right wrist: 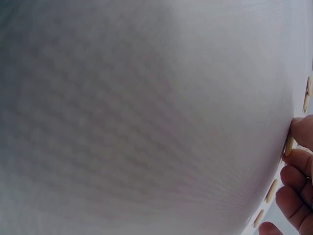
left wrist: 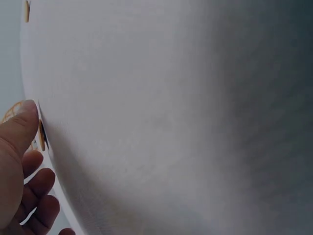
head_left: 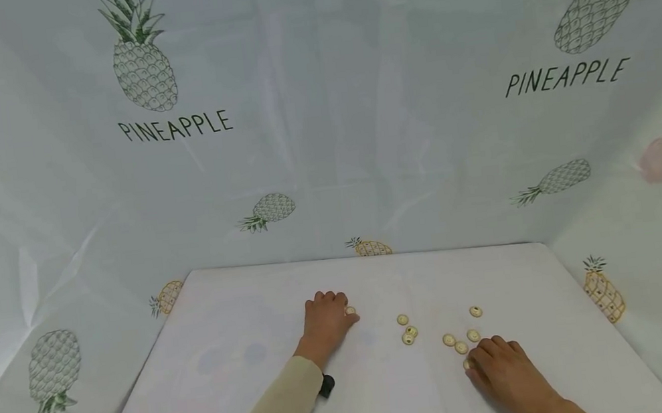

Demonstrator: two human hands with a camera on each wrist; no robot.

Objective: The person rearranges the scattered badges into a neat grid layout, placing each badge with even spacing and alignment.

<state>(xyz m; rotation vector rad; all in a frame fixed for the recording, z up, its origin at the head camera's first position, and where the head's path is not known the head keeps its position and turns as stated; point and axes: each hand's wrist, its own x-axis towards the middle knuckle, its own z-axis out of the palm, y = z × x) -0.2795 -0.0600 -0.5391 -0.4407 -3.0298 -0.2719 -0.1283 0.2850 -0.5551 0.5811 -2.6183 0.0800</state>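
In the head view my left hand [head_left: 326, 323] rests at the middle of the white table, its thumb and forefinger around a small round pale wooden disc [head_left: 351, 310]. The left wrist view shows this disc edge-on, between the thumb tip and the curled forefinger. Farther right and nearer the front, my right hand [head_left: 509, 379] pinches another wooden disc [head_left: 467, 365] at the tabletop. In the right wrist view that disc [right wrist: 289, 143] stands out between thumb and forefinger, its other fingers curled beneath. Between the hands lies a group of three discs [head_left: 408, 338], two of them overlapping.
More loose discs lie just beyond the right hand, among them one disc [head_left: 461, 347] close to its fingers and one farther back [head_left: 476, 311]. The white table [head_left: 231, 351] ends at a pineapple-printed sheet [head_left: 347, 131] hanging behind and at both sides.
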